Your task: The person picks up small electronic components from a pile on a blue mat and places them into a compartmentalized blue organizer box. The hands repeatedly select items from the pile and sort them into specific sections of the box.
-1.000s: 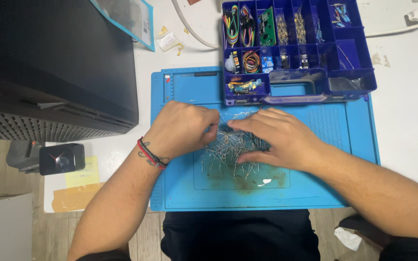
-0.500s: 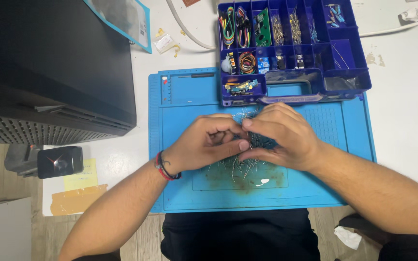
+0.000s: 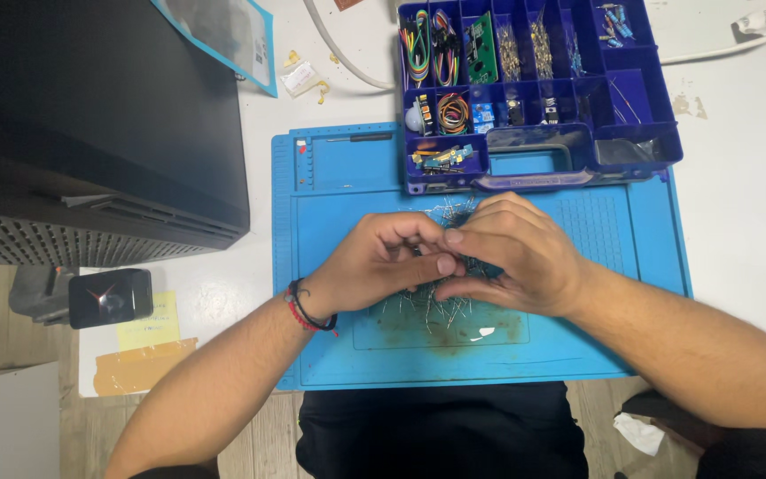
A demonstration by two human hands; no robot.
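White table [image 3: 738,213] carries a blue work mat [image 3: 330,222], where the left hand [image 3: 374,262] and right hand [image 3: 511,253] curl half-closed around a heap of thin metal-legged components [image 3: 432,306], apparently gathering them, so lifting will need a firmer cupped squeeze.

Both forearms reach in from the lower corners and meet at the middle. The left hand [image 3: 381,262] lies curled, palm turned inward, thumb stretched toward the right, a cord band at its wrist. The right hand [image 3: 511,253] arches knuckles-up, fingertips [image 3: 454,237] touching the left thumb.
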